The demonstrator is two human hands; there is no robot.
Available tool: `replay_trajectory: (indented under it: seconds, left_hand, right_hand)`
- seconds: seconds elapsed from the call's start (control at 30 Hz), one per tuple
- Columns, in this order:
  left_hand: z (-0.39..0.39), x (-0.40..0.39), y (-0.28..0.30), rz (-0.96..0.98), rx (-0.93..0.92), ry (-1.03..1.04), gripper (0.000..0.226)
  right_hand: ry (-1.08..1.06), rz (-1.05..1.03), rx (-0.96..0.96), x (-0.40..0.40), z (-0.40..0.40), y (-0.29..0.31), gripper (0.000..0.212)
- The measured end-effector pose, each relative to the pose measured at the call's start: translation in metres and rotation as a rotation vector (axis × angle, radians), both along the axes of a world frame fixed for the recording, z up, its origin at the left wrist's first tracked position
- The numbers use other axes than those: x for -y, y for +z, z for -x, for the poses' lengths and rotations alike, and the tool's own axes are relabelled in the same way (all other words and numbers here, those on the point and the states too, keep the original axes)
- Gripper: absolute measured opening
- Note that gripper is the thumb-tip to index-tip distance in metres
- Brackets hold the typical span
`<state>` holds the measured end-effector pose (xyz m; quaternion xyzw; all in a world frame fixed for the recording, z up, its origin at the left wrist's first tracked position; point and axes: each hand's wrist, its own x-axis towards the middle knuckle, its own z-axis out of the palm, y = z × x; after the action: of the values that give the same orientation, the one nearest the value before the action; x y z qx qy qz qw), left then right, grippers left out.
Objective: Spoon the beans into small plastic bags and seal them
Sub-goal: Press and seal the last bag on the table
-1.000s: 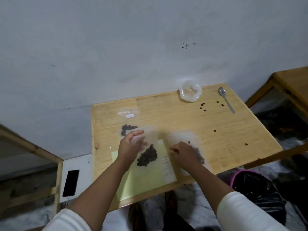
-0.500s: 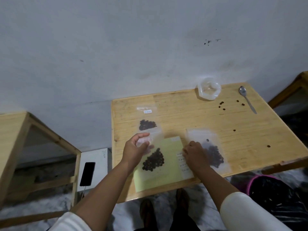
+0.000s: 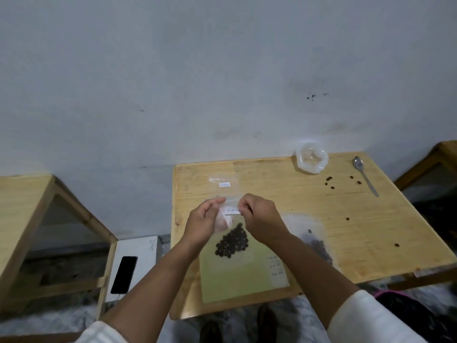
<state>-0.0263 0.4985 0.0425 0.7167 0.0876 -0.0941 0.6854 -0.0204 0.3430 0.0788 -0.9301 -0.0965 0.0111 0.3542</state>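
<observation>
Whereas half a second earlier the right hand (image 3: pixel 263 219) pressed flat on the bench (image 3: pixel 309 219), both hands now pinch the mouth of the bean-filled bag (image 3: pixel 231 240), left hand (image 3: pixel 201 220) opposite, fingers clamped on its top strip, suggesting sealing begins.

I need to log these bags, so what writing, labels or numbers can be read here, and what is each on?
White label on the held bag: digits, too blurred to read.
White label on the far bag: unreadable.
White box: handwritten digits, perhaps "73010", unsure.
Labels by the green sheet: too small.
</observation>
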Motion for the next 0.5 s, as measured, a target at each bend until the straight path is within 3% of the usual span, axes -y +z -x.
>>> replay_trajectory:
  seconds: [0.33, 0.5]
  left_hand:
    - [-0.002, -0.011, 0.027, -0.078, 0.143, 0.005, 0.02]
    - [-0.007, -0.009, 0.033, -0.085, 0.174, 0.106, 0.014]
  right_hand:
    - [0.019, 0.249, 0.087, -0.027, -0.01, 0.028, 0.013]
    - [-0.031, 0.188, 0.146, -0.031, -0.008, 0.027, 0.021]
